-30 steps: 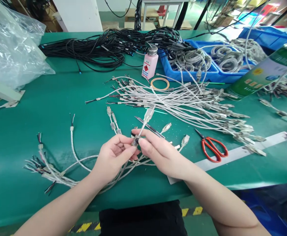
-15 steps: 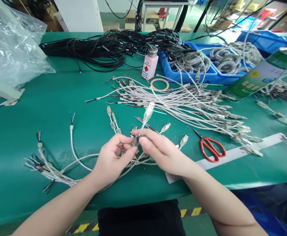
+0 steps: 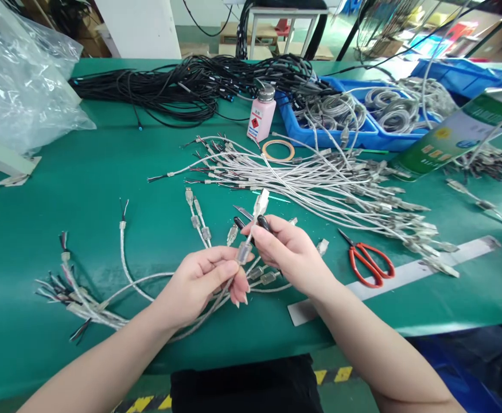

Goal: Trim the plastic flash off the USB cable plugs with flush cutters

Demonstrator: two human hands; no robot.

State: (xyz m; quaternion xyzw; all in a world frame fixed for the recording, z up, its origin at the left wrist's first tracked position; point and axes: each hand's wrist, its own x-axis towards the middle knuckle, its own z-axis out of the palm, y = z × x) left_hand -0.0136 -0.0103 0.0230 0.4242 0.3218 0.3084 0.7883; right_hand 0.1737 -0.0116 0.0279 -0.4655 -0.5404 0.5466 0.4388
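Observation:
My left hand pinches a clear-jacketed USB cable just below its ferrite lump, and the plug points up and away. Close by on the right, my right hand is closed on a black-tipped tool, its fingers beside the cable just under the plug. Most of the tool is hidden by the fingers. Under and around both hands lie more cables, with USB plugs beyond the fingers and stripped wire ends at the left. A thin blade rests behind the held plug.
Red-handled scissors lie on a metal ruler at the right. Behind are a white cable bundle, tape ring, pink bottle, blue bins, black cables, a green-white can and a plastic bag.
My right hand has moved slightly up and right, and black tool tips now show at its fingers. The ferrite lump is now uncovered, with my left fingers below it.

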